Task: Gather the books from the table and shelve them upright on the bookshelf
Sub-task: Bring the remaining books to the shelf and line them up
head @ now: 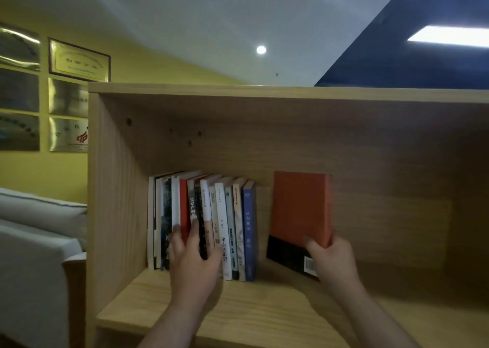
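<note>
Head view of one compartment of a wooden bookshelf [119, 188].

**Row.** A row of books [211, 215] stands spine-out at the left of the shelf board [264, 316], its first volume near the side wall. The books are upright with a slight lean to the left. A red book [183, 204] is near the middle of the row, and a blue book [248, 228] closes its right end.

**Left hand.** The left hand [194, 263] lies flat against the lower spines, around the red book and its neighbours. Its fingers [195, 231] are spread and nearly straight. The grip is apart and closes round nothing.

**Right hand.** The right hand [333, 263] holds an orange book [301, 207] by its lower right corner. The thumb [312, 244] is on the facing cover and the fingers wrap the edge, so the grip is clamped on the book. This book has a black band and a barcode at its foot. It is inside the compartment, cover towards the camera and tilted a little, with its top to the right. It sits to the right of the blue book, with bare back panel showing between them. Whether its lower edge touches the shelf board cannot be told.

**Surroundings.** Framed plaques [79, 59] hang on a yellow wall to the left of the bookshelf, above a grey sofa [34, 255]. A round lamp [261, 49] is lit on the ceiling.
</note>
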